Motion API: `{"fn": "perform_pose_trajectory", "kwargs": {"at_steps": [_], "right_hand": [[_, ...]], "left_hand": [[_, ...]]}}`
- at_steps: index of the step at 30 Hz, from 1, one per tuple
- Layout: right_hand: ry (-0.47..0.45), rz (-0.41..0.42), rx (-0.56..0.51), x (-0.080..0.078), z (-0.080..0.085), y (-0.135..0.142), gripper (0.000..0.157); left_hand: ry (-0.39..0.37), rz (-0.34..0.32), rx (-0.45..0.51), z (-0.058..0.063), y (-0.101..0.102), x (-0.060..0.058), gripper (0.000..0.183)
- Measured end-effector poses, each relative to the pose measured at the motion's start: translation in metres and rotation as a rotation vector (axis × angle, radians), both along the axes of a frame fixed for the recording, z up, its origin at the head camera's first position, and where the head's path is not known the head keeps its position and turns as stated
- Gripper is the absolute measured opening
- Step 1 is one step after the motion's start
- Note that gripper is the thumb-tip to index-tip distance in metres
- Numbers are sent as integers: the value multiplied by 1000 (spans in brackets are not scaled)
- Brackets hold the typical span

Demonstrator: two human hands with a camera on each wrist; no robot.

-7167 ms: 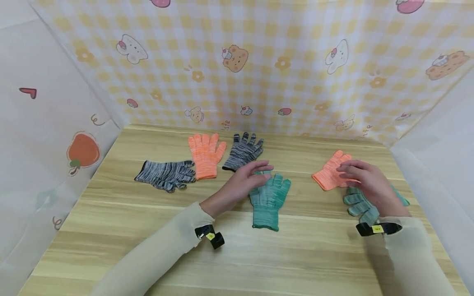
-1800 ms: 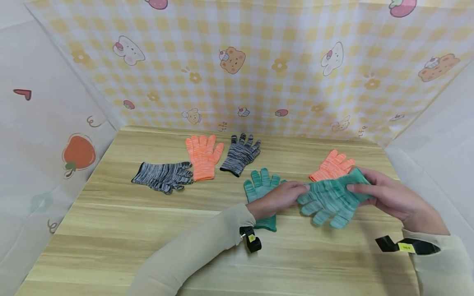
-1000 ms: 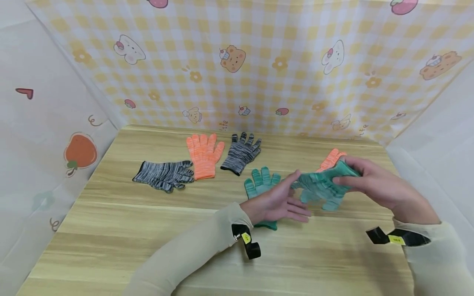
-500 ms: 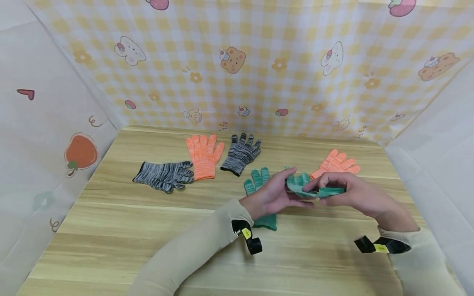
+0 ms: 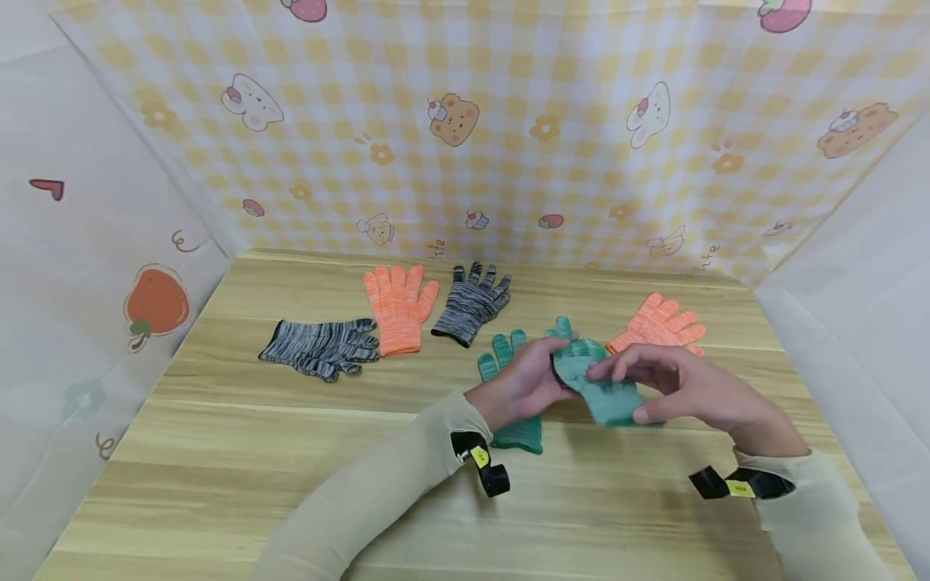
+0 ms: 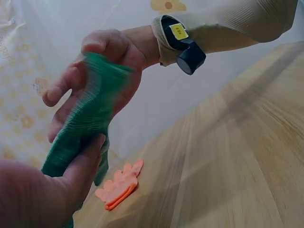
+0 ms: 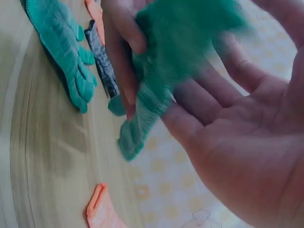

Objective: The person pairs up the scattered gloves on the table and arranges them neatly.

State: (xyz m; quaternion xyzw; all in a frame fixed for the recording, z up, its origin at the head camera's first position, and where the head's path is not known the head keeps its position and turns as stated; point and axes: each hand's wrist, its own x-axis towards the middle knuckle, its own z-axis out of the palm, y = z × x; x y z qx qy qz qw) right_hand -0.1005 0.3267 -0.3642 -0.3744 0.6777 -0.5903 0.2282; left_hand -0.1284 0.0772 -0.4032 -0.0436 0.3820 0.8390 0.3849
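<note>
A green knit glove (image 5: 606,399) hangs above the table between both hands, its cuff end blurred in the wrist views. My left hand (image 5: 534,383) grips it at the finger end, thumb on top, as the left wrist view also shows. My right hand (image 5: 690,391) is at the cuff side with its fingers spread and loosely bent, touching the fabric without closing round it. Beneath my left hand lies a second green glove (image 5: 521,436), partly covered by that hand and wrist. An orange glove (image 5: 657,323) lies just behind my right hand.
Back left on the wooden table (image 5: 327,460) lie another orange glove (image 5: 400,311) and two grey-black striped gloves, one upright (image 5: 472,303) and one sideways (image 5: 320,347). A checked curtain (image 5: 508,161) stands behind, with white sheets at both sides.
The green glove was lifted from the right side of the table and brought to the middle. My left hand now grips its finger end; my right hand has loosened from the cuff.
</note>
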Motion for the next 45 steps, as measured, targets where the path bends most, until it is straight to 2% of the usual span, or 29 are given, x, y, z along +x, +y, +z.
{"fn": "perform_pose_trajectory", "kwargs": {"at_steps": [2, 4, 6, 9, 12, 14, 16, 18, 19, 21, 24, 27, 29, 34, 39, 42, 45], "right_hand": [[10, 14, -42, -2, -3, 3, 45], [-24, -40, -59, -4, -6, 7, 48], [-79, -146, -65, -5, -10, 9, 45], [-174, -352, -67, -5, -14, 12, 37], [-238, -519, -26, -6, -20, 12, 30], [-273, -583, 10, -6, -24, 12, 32], [-311, -619, 58, -7, -27, 10, 40], [-361, -620, 86, -7, -29, 8, 50], [-394, -612, 80, -7, -29, 7, 50], [-465, -580, 58, -8, -30, 4, 44], [-555, -483, -2, -9, -33, 0, 30], [-631, -394, -73, -11, -35, -5, 32], [-654, -372, -87, -12, -36, -9, 31], [-635, -417, -40, -13, -36, -16, 30], [-611, -462, 10, -13, -37, -18, 31], [-600, -460, 25, -13, -38, -18, 32], [-582, -433, 37, -13, -38, -18, 33]], "left_hand": [[7, -2, 5, -1, -2, 0, 58], [13, -7, 12, -3, -4, -1, 57], [13, -12, 22, -4, -6, -2, 57], [26, -29, 33, -5, -9, -2, 57], [44, -53, 45, -6, -13, -2, 57], [62, -74, 55, -7, -15, -2, 58], [80, -96, 71, -9, -17, -3, 60], [98, -121, 92, -11, -20, -3, 62], [107, -131, 100, -12, -21, -3, 63], [120, -151, 119, -13, -23, -3, 64], [139, -177, 135, -13, -26, -3, 64], [155, -202, 139, -14, -28, -3, 65], [162, -218, 133, -14, -28, -2, 65], [158, -239, 116, -16, -31, -2, 67], [163, -250, 107, -16, -32, -1, 77], [156, -250, 88, -17, -33, 1, 80], [151, -221, 46, -15, -33, 9, 75]]}}
